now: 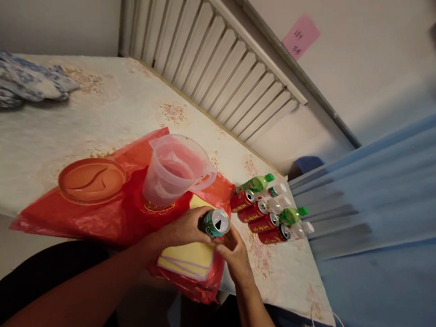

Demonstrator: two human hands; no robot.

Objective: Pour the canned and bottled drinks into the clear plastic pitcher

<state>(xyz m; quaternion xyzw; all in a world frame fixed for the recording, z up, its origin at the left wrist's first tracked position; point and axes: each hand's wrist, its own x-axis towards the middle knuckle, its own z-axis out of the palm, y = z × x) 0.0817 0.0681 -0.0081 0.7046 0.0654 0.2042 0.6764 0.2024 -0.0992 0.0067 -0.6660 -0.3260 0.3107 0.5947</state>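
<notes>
My left hand (185, 229) is wrapped round a green drink can (214, 223), holding it tilted with its silver top facing the camera. My right hand (235, 254) is closed against the can's top edge from below, fingers at the rim. Both hands hover over a red plastic bag (105, 216) spread on the bed. A clear plastic measuring jug (173, 169) with a handle stands on the bag just above the can. Yellow cloths (189, 260) lie folded under my hands.
An orange round lid (91, 180) rests on the bag at left. Several red cans (261, 218) and small bottles with green and white caps (280, 204) lie in rows at right. A blue curtain (385, 211) hangs at right, a slatted bed rail (226, 63) behind.
</notes>
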